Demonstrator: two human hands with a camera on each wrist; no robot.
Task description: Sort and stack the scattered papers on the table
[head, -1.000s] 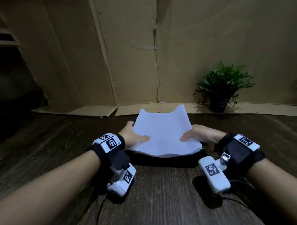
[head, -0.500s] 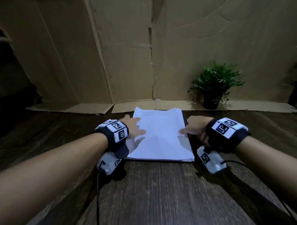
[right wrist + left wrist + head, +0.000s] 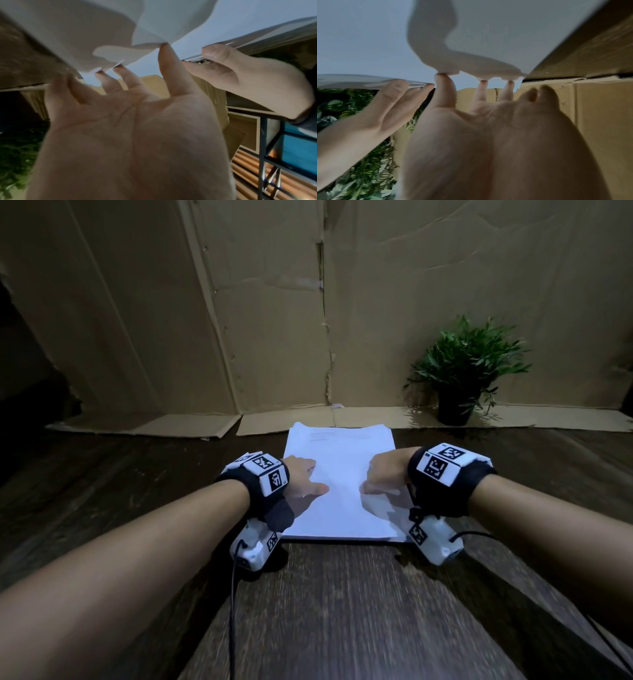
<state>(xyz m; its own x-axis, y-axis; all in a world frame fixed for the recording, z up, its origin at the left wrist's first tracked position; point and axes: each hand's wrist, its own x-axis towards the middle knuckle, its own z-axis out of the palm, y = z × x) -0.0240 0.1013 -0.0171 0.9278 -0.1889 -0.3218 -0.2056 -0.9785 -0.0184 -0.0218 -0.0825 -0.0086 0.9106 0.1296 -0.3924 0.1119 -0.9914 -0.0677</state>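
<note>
Squarely between the two forearms, a stack of white papers (image 3: 339,487) lies flat on the dark wooden table (image 3: 342,611), its edges roughly squared and its far end close to the cardboard flaps at the foot of the cardboard wall (image 3: 274,320). On the stack's left side the left hand (image 3: 301,479) reaches in with its fingers spread and nearly straight; the left wrist view shows its fingertips (image 3: 444,77) touching the top sheet while the palm stays raised off it, so it grips nothing. Over the stack's right side the right hand (image 3: 385,474) mirrors it, and the right wrist view shows its fingers splayed with the tips (image 3: 163,46) pressing down on the paper, nothing clasped in them either. Both wrists carry black bands with white coded markers, and a small white camera unit hangs under each. Near the wall at the back right, well apart from the papers, stands a potted plant (image 3: 462,378) in a dark pot.
</note>
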